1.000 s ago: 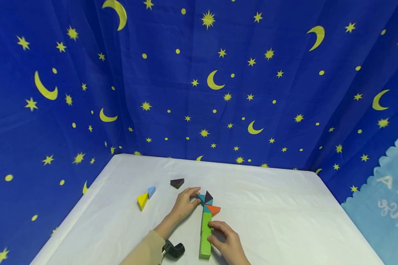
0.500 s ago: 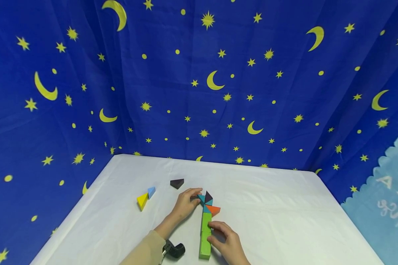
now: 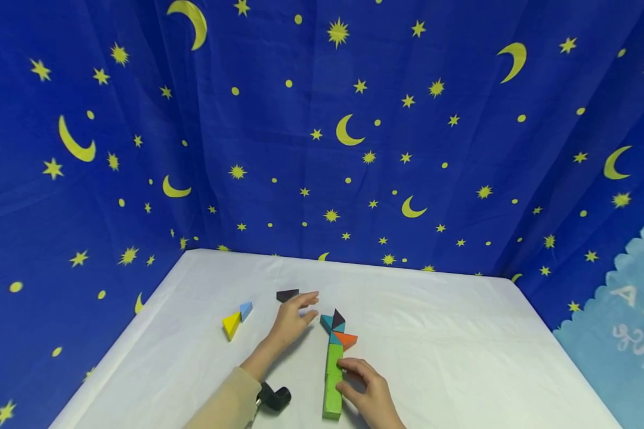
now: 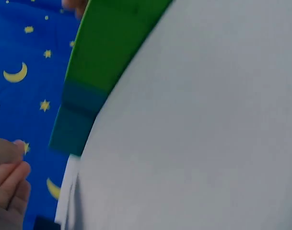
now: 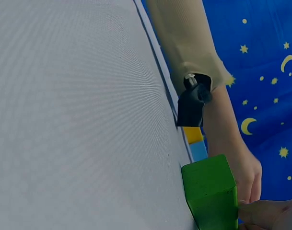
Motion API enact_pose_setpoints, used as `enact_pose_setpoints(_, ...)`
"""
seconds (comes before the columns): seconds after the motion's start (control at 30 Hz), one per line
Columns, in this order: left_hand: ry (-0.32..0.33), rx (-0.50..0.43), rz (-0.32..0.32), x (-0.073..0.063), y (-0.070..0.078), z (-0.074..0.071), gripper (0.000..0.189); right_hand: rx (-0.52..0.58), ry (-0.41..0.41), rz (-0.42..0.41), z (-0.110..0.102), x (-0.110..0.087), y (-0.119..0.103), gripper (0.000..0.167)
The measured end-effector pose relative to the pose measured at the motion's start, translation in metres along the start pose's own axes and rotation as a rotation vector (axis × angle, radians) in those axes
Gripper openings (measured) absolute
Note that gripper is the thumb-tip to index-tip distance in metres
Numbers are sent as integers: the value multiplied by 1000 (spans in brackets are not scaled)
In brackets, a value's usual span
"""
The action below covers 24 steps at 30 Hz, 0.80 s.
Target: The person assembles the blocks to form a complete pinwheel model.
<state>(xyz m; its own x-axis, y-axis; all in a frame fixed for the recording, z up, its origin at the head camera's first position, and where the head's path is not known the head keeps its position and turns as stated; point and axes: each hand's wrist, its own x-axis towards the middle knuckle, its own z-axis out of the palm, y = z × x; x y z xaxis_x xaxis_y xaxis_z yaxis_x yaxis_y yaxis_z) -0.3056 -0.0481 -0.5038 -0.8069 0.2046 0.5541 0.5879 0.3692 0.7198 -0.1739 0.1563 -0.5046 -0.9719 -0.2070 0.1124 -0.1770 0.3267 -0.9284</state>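
Observation:
Green blocks lie end to end in a row pointing away from me. At the far end sit teal triangle blocks, a dark triangle block and an orange triangle block, fanned out together. My left hand hovers left of this group, fingers extended and holding nothing, partly covering a black block. My right hand rests thumb and fingertips along the right side of the green row, without wrapping round it. In the right wrist view the near green block meets the fingertips.
A yellow triangle block and a light blue one touch at the left of the white-covered table. A black camera mount sticks out from the left wrist. Blue star-patterned cloth hangs round the back and sides.
My left hand has left the teal triangle beside the dark one and shifted left and away from me, toward the black block. The right hand stays put.

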Motion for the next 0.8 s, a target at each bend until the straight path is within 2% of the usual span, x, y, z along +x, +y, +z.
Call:
enact_pose_setpoints(0.2, 137, 107, -42, 11, -10, -26, 43, -2, -2, 14, -1, 1, 1, 43)
enact_pose_setpoints(0.3, 176, 160, -62, 12, -18, -36, 45, -19, 2, 16, -1, 2, 2, 44)
enact_pose_setpoints(0.53, 130, 198, -124, 8, -36, -38, 49, -25, 8, 32, -1, 2, 1, 44)
enact_pose_setpoints(0.8, 136, 236, -121, 9, -44, -32, 45, -16, 3, 45, -1, 3, 1, 43)
